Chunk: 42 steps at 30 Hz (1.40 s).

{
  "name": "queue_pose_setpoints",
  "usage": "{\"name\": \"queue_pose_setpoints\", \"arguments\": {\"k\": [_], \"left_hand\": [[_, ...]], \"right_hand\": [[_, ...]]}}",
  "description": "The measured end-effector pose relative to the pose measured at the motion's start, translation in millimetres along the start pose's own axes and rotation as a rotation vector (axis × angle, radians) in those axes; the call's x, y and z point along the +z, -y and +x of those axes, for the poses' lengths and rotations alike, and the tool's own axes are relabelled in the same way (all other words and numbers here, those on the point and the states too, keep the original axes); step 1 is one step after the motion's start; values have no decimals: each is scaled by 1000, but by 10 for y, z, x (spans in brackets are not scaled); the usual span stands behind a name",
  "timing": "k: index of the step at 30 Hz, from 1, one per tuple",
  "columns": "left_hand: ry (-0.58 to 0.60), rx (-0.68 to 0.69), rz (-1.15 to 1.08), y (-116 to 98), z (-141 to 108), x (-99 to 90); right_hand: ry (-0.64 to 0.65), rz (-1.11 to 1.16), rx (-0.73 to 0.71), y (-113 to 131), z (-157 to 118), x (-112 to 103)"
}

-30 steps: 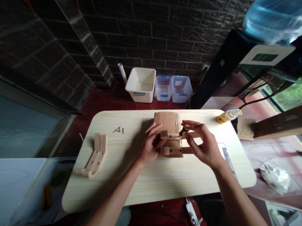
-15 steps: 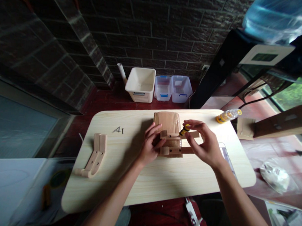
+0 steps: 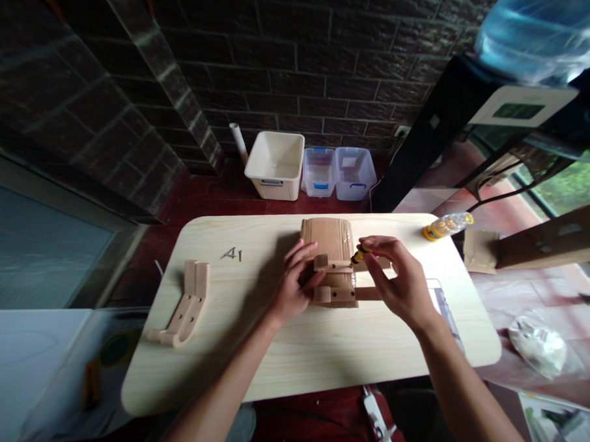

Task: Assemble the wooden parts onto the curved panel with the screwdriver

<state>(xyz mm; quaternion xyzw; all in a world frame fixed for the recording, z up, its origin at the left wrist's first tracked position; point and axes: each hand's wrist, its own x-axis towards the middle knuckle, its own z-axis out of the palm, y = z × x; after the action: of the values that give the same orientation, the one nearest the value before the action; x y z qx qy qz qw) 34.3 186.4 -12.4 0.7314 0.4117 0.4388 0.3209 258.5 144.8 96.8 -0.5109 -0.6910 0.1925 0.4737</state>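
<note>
My right hand [image 3: 402,287] pinches a short yellow-and-black screwdriver [image 3: 359,255], which leans with its tip at the upper wooden piece [image 3: 342,267]. Dark screw heads or holes show in that piece. Beneath it lies a brown cardboard box [image 3: 326,230] with clear tape along its right side. My left hand [image 3: 295,283] grips the left end of the upper wooden piece, fingers over the box's left side. Nearer to me, a lower wooden piece [image 3: 338,294] lies parallel on the box and reaches right, partly behind my right hand.
A joined wooden part [image 3: 186,307] lies at the left of the pale table [image 3: 264,356]. A clear bottle-like container with a yellow base [image 3: 446,226] stands at the far right corner. A flat phone-like object [image 3: 445,312] is partly behind my right wrist. Bins [image 3: 277,187] stand beyond the table.
My right thumb and fingers have closed in and turned slightly round the screwdriver's handle. My left hand and the wooden pieces look almost unmoved.
</note>
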Motion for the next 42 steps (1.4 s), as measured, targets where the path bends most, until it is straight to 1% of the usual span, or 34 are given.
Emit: {"name": "queue_pose_setpoints", "arguments": {"k": [3,9,12,21,26,33,38,42], "left_hand": [[-4,-1,0,-4,1,0],[-4,-6,9,0,5,0],[9,-4,14,15,3,-2],[10,-11,6,29,-7,14],[15,-20,0,23,-5,10],[6,-3,1,13,1,4],[5,-6,1,14,-2,1],[10,2,5,28,0,-5]], "right_hand": [[14,-11,26,26,4,-13],[108,-71,2,60,9,-72],[135,-75,10,47,8,-85],[119,-105,-40,47,52,-138],[122,-76,-25,20,12,-94],[58,-79,-4,-23,1,-53],[95,-65,40,10,5,-69],[105,-87,-1,-13,1,-69]]}}
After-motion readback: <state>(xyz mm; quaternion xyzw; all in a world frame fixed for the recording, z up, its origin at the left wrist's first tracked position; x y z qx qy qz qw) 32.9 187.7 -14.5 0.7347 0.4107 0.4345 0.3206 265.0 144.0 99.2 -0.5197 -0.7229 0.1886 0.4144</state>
